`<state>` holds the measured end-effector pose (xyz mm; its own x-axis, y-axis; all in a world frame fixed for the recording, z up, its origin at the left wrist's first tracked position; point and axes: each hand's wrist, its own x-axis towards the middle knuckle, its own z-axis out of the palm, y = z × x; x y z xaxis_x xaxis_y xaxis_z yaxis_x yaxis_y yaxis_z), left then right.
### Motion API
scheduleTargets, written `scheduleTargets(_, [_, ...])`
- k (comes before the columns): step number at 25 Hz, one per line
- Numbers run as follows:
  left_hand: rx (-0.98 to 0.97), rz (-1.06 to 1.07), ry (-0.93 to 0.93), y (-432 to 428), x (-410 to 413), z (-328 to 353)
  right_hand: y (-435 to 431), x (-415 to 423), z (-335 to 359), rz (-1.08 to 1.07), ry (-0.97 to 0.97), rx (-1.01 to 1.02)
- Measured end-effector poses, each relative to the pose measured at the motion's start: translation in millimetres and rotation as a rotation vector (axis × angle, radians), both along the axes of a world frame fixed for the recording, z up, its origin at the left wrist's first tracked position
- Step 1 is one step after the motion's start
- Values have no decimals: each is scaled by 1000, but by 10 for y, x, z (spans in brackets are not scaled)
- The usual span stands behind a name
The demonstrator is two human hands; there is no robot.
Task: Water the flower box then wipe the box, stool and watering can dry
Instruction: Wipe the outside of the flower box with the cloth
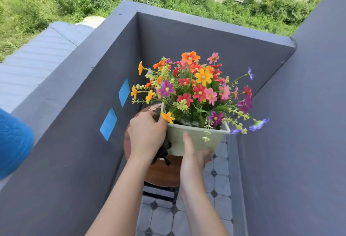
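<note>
A pale green flower box full of bright mixed flowers stands on a round brown wooden stool in the balcony corner. My left hand grips the box's left wall and rim. My right hand presses against the box's front wall, thumb pointing up and fingers curled under the bottom edge. A black object shows between my left hand and the box; I cannot tell what it is. No watering can is clearly in view.
Dark grey balcony walls close in on the left, back and right, with two blue tape patches on the left wall. A blue rounded object sits at the left edge. Grey tiled floor lies below the stool.
</note>
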<state>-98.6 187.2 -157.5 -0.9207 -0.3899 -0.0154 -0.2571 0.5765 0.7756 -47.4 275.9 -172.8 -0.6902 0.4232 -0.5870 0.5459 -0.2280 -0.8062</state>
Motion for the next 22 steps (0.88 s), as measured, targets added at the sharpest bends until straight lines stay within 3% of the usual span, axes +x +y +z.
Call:
scheduleTargets(7, [-11, 5, 11, 157, 164, 37, 36, -350, 37, 10, -71, -10])
scheduleTargets(15, [96, -45, 216, 331, 377, -85, 194, -561, 252, -79, -52, -290])
scheduleTargets(22, [178, 119, 198, 65, 3, -315, 320, -397, 346, 72, -75, -330])
